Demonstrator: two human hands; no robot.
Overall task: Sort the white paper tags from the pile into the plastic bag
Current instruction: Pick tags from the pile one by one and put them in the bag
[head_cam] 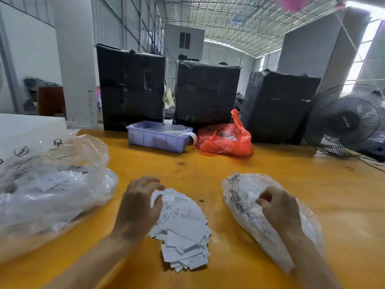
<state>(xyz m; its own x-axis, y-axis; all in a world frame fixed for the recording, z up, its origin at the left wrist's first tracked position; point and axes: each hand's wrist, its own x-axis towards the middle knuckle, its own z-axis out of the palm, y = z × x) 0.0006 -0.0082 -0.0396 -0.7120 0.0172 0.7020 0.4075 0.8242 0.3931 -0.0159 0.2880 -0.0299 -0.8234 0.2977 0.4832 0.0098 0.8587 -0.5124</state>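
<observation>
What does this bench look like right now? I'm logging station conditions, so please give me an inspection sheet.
Surface: orange table, a few small dark specks.
Job's things: pile of white paper tags at centre; small clear plastic bag of tags to its right.
Clutter: large clear bags at left; lilac plastic bin; red plastic bag; three black-wrapped boxes behind.
Grippers: left hand on the pile's top, fingers pinching tags; right hand gripping the small bag.
Cables: thin cord near the fan.
Surroundings: black fan at right; white pillar; warehouse hall.
</observation>
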